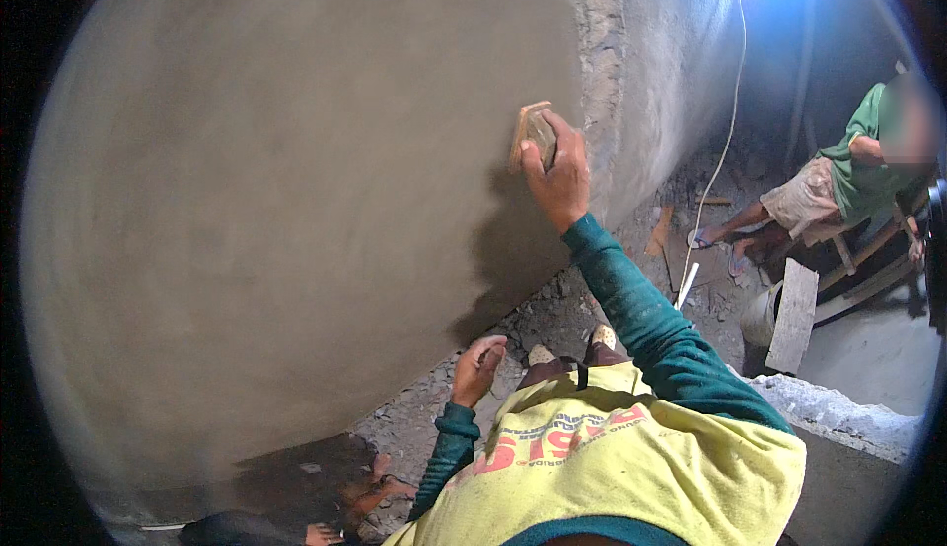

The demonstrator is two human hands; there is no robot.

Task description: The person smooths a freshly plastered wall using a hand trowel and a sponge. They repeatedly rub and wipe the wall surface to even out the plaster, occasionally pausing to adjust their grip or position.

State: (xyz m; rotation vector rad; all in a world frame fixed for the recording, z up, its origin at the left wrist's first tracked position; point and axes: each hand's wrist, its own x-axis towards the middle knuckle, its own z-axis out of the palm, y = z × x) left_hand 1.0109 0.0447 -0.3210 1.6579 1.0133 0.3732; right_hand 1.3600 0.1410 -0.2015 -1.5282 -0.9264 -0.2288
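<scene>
My right hand (560,173) is closed on a small plastering float (533,137) with orange-brown edges. The float lies close to the smooth grey-brown plastered wall (296,171), near its rough right-hand corner. Part of the float is hidden behind my fingers. Lower down, beside the wall's bottom edge, my left hand (479,370) hangs with loosely bent fingers and nothing visible in it. Green sleeves cover both my arms, and a yellow shirt covers my body.
Rubble covers the floor (543,311) around my feet. At right, a person (848,166) in a green shirt sits near a bucket (760,315) and a board (793,315). A pale cable (731,132) hangs there. Another person's hand (323,534) shows at lower left.
</scene>
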